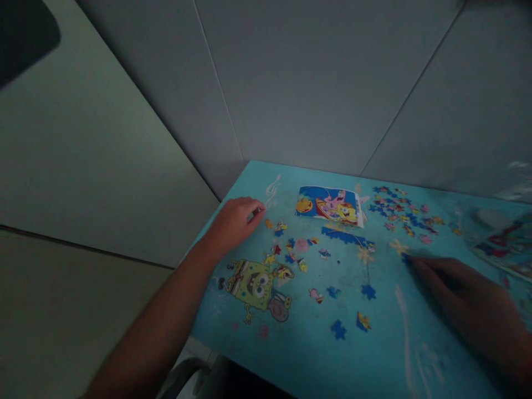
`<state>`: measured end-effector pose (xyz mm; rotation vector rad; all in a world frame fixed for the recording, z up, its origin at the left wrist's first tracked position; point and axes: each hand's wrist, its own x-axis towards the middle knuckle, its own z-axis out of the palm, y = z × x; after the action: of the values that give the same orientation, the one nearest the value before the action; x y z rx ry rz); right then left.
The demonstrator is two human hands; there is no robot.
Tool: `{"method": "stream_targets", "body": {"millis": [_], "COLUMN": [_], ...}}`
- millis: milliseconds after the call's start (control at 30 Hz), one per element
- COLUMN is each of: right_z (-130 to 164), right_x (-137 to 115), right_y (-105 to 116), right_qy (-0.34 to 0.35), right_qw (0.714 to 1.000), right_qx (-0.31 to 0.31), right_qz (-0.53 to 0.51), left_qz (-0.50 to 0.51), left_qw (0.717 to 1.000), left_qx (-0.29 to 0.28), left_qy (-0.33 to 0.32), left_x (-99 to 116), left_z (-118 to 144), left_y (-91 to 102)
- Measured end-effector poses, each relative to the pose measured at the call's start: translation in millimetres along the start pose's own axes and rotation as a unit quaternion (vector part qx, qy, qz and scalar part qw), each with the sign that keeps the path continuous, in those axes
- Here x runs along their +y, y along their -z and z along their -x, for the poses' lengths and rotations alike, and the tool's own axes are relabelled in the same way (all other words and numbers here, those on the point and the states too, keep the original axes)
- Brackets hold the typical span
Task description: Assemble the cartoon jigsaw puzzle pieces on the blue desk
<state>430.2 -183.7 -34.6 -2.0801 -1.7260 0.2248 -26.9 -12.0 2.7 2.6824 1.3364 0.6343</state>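
My right hand (461, 293) is at the right of the table, with thumb and forefinger pinching a dark blue puzzle piece (405, 258) at the tabletop. At the table's left edge, my left hand (238, 220) rests with its fingers curled in, and whatever they may hold is hidden. Just beside its fingertips lies a small orange puzzle piece (269, 224). A joined strip of blue puzzle pieces (347, 236) lies below the picture card (328, 205), which shows cartoon figures on blue. Loose puzzle pieces (338, 330) are scattered across the middle and front.
A pile of puzzle pieces (401, 210) lies at the back right. Beyond it is a clear plastic bag (499, 235) with printed colours. The turquoise table (299, 354) bears a printed yellow cartoon figure and meets a grey wall (307, 100) behind.
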Motion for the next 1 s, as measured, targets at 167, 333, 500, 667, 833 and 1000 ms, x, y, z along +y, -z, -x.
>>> {"method": "stream_targets", "body": {"millis": [167,333,500,667,833,1000], "right_z": [0.1,1.9,1.9,1.8,2.1,1.8], "right_x": [1.8,2.6,3.3,4.1,-0.3,-3.3], "right_y": [1.0,1.3,2.0,2.8,3.1,3.3], "right_qy": [-0.018,-0.017,-0.017,-0.019,-0.021,-0.024], "right_qw": [1.000,1.000,1.000,0.999,1.000,1.000], "right_qx": [-0.009,-0.017,-0.020,-0.021,-0.016,-0.010], "right_qz": [0.010,0.020,0.009,0.019,0.013,-0.008], "left_qz": [0.007,0.018,0.011,0.013,0.031,0.112], "left_qw": [0.992,0.986,0.985,0.985,0.983,0.964], "left_qx": [-0.087,-0.116,-0.123,-0.115,-0.103,-0.137], "left_qy": [-0.086,-0.117,-0.124,-0.130,-0.145,-0.197], "left_x": [7.1,13.3,12.7,11.2,13.8,32.3], "left_z": [5.5,6.6,7.0,6.4,7.5,10.0], "left_y": [-1.8,-3.8,-8.3,-10.0,-9.0,-5.4]}}
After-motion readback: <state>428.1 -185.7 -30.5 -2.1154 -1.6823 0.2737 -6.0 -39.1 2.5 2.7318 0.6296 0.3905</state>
